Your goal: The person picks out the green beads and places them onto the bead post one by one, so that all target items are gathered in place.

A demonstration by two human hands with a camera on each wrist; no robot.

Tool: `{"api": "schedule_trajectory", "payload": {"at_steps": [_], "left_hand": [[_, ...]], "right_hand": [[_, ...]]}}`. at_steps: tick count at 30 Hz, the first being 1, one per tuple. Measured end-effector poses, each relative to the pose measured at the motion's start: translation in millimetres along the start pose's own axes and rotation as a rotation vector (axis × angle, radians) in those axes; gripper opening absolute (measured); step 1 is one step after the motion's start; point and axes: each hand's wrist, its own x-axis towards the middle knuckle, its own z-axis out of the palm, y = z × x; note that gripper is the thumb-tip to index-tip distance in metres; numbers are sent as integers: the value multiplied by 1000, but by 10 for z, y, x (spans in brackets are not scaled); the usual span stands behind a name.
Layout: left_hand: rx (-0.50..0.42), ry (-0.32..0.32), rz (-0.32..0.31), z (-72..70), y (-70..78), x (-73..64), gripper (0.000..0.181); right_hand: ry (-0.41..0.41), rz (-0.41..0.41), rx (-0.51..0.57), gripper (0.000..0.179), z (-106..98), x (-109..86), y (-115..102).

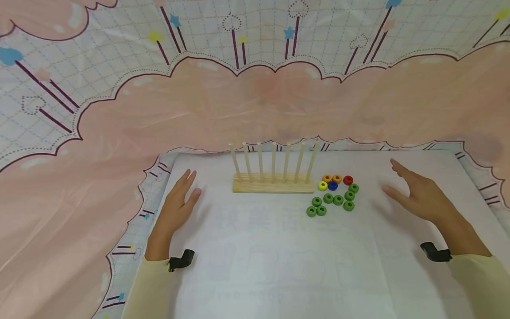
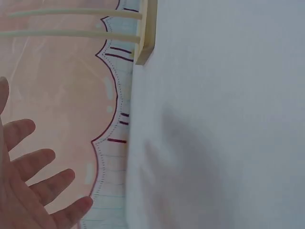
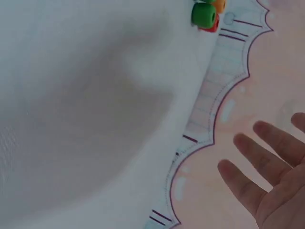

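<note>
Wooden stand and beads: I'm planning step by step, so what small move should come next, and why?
Probably ease the right hand toward the green bead nearest it: neither that hand nor the left hand holds anything, and the pegs of the stand carry no beads.

- Sheet point(image 1: 279, 266) in front; backdrop cloth point(image 1: 279, 102) behind it, also past its left and right edges.
- Peg rack point(image 1: 273, 188) on sheet, toward far edge; pegs point(image 1: 273, 160) upright in it, one row, left to right.
- Beads point(image 1: 338, 202) on sheet — just right of rack, some nearer the person than its base.
- Bead trio point(image 1: 316, 204) foremost, before rack's right end.
- Left hand point(image 1: 179, 206) left of rack, apart.
- Right hand point(image 1: 422, 197) right of beads — well apart.
</note>
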Motion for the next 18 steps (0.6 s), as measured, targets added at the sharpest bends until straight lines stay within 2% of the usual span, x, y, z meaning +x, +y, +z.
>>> {"api": "schedule_trajectory", "payload": {"at_steps": [3,6,10,12,14,18], "left_hand": [[-106,60,-40,136,-27,33,55],[-211,116,-109,276,-21,52,50],[-356,155,-229,475,19,88,52],[-398,174,-260,569,46,121,51],[-421,195,-265,656,76,165,48],[-443,217,-220,803,125,261,41]], "right_hand": [[5,-24,69,81,67,74,-14],[-2,-25,145,75,137,148,-35],[-21,7,216,68,230,238,-47],[-32,24,238,64,273,273,-45],[-43,41,255,62,309,306,-47],[-82,73,294,60,378,374,-61]]}}
